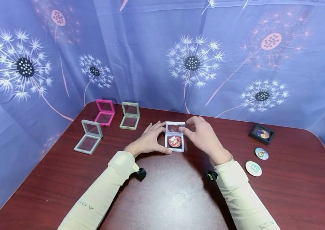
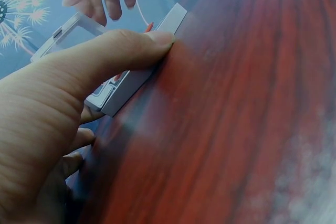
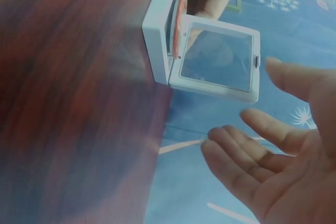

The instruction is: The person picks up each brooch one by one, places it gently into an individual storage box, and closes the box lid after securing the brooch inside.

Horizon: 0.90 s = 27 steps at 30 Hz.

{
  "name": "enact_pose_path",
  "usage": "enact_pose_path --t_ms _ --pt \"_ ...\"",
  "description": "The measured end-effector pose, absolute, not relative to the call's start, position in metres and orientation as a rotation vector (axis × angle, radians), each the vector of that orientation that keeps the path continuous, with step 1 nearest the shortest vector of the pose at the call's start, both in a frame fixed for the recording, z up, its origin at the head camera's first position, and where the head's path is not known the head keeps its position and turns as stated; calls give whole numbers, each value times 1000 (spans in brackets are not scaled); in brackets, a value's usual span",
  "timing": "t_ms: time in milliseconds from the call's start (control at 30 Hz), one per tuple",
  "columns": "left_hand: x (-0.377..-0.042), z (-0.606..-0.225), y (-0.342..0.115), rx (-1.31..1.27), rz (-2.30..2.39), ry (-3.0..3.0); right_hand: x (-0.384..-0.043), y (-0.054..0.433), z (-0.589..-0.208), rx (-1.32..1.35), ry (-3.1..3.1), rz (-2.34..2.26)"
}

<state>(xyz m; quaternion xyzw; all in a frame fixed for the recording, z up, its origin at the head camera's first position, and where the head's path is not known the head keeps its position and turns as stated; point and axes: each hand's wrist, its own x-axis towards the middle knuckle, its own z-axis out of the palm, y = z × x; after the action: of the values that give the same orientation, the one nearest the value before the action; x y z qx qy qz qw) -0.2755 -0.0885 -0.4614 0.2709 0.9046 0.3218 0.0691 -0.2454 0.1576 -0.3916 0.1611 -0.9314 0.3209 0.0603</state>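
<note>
A white square display case (image 1: 166,145) stands with its clear-windowed lid (image 3: 218,56) raised. A round red badge (image 1: 175,141) with a cartoon picture lies in its base, its edge tilted up a little from the base in the right wrist view. My left hand (image 1: 148,140) holds the case from the left, thumb along the front edge and fingers toward the back. To the right of the lid, my right hand (image 1: 204,135) hovers with fingers spread, apart from the lid's free edge and holding nothing.
Three more raised-lid cases stand at the left: pink (image 1: 104,118), green (image 1: 129,123) and grey-blue (image 1: 87,143). At the right are a black case (image 1: 254,134) with a badge inside and two loose round badges, one blue (image 1: 261,153), one white-and-green (image 1: 253,168). A patterned blue curtain (image 1: 150,57) hangs behind the table.
</note>
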Motion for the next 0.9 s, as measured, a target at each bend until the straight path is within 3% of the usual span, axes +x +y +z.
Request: enact_pose_path --t_ms 900 --pt "-276 -461 -89 821 975 2717 -252 168 -396 603 -2838 1106"
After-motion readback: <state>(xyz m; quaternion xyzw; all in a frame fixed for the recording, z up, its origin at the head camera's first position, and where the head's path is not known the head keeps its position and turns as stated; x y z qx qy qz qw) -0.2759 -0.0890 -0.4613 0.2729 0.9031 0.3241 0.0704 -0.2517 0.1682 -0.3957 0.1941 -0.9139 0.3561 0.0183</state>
